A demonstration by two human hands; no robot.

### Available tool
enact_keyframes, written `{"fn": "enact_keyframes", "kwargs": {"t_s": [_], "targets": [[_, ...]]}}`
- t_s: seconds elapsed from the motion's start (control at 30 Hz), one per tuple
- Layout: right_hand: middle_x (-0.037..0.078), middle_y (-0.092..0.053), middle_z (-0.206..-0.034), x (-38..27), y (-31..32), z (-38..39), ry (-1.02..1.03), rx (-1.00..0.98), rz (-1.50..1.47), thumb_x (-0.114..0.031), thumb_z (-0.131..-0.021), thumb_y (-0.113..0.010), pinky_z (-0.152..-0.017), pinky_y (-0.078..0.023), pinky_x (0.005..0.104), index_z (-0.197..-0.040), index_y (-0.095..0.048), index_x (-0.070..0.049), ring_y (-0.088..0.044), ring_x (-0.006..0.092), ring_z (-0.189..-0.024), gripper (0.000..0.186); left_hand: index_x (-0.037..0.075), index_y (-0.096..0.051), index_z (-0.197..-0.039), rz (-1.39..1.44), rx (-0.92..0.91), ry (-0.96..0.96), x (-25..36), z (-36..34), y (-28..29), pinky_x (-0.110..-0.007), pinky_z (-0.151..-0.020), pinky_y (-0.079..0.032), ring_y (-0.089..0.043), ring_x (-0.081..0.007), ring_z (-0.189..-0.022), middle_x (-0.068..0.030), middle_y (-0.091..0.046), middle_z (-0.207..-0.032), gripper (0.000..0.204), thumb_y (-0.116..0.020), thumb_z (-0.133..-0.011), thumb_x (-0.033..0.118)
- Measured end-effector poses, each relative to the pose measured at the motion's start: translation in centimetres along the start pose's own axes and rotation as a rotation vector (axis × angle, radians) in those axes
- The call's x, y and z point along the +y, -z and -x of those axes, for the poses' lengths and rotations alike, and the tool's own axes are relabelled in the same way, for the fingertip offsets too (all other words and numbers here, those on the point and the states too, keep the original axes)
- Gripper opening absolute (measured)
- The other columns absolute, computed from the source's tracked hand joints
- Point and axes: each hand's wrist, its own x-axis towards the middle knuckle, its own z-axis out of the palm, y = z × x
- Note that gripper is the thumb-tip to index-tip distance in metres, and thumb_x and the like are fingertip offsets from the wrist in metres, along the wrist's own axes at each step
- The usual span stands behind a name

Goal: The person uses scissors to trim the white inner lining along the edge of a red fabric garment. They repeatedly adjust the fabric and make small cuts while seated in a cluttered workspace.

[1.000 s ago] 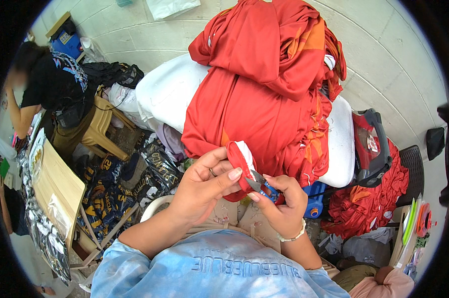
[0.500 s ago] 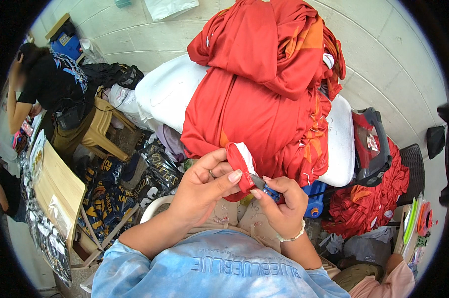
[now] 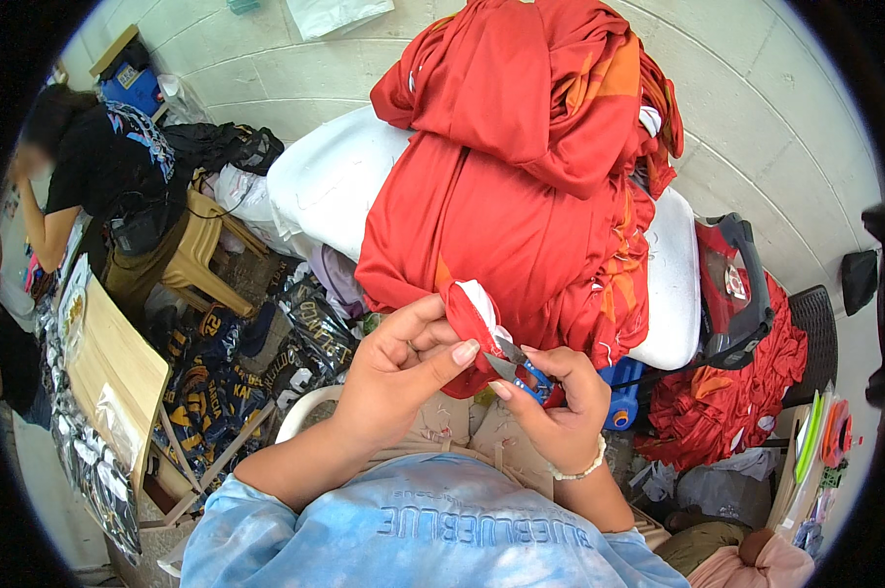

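Observation:
My left hand point(image 3: 398, 367) pinches the folded edge of a red garment point(image 3: 469, 312) whose white inner side shows. In my right hand point(image 3: 563, 392) is a pair of thread snips point(image 3: 517, 370) with blue handles and dark pointed blades, held between thumb and fingers. The blades stand apart, their tips close to the garment edge beside my left thumb. Just beyond both hands a big heap of red and orange garments point(image 3: 506, 250) lies over a white padded board point(image 3: 330, 167). My left fingertips are partly hidden by the cloth.
A grey and red steam iron point(image 3: 731, 294) stands right of the board, with more red garments point(image 3: 707, 416) below it. To the left are dark printed garments point(image 3: 212, 377), a tan plastic chair point(image 3: 202, 255) and a wooden panel point(image 3: 114, 363). One person point(image 3: 95, 167) sits far left.
The snips' blades have spread apart and now show two separate points. My hands keep almost the same place. At the far left the seated person's arm has lowered.

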Motion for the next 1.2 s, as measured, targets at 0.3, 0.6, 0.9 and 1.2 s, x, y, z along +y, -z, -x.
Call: {"fn": "enact_keyframes", "kwargs": {"t_s": [0.3, 0.6, 0.9, 1.2], "targets": [[0.011, -0.065, -0.077, -0.1, 0.1, 0.3, -0.002, -0.029, 0.064, -0.004, -0.066, -0.082, -0.059, -0.047, 0.0237, -0.088, -0.059, 0.002, -0.061, 0.0140, -0.065, 0.032, -0.003, -0.045, -0.129, -0.082, -0.043, -0.017, 0.3, 0.2, 0.0, -0.027, -0.092, -0.045, -0.059, -0.0132, -0.103, -0.0108, -0.064, -0.111, 0.041, -0.057, -0.091, 0.002], [0.006, -0.058, -0.083, 0.3, -0.1, 0.9, -0.295, 0.019, -0.210, -0.008, -0.080, -0.073, -0.064, -0.044, 0.0218, -0.100, -0.054, 0.001, -0.054, 0.0094, -0.070, 0.029, -0.003, -0.045, -0.130, 0.026, 0.061, 0.045, 0.2, 0.3, -0.1, -0.027, -0.090, -0.046, -0.060, -0.0139, -0.102, -0.0109, -0.064, -0.110, 0.043, -0.059, -0.089, 0.001], [0.008, -0.058, -0.084, 0.5, -0.4, -0.8, 0.043, -0.087, 0.041, 0.005, -0.066, -0.067, -0.068, -0.047, 0.0273, -0.104, -0.062, -0.001, -0.057, 0.0186, -0.075, 0.038, -0.002, -0.046, -0.128, 0.029, 0.025, 0.080, -0.3, 0.1, 0.3, -0.033, -0.089, -0.049, -0.061, -0.0177, -0.102, -0.0116, -0.064, -0.110, 0.043, -0.060, -0.087, 0.002], [0.007, -0.057, -0.070, 1.9, 0.6, -0.9, -0.439, 0.249, 0.194, -0.009, -0.079, -0.073, -0.059, -0.043, 0.0261, -0.076, -0.060, 0.001, -0.051, 0.0161, -0.060, 0.016, -0.003, -0.048, -0.126, -0.045, 0.030, 0.098, 0.1, 0.3, 0.9, -0.028, -0.088, -0.047, -0.061, -0.0136, -0.098, -0.0093, -0.065, -0.104, 0.041, -0.061, -0.087, 0.000]]}}
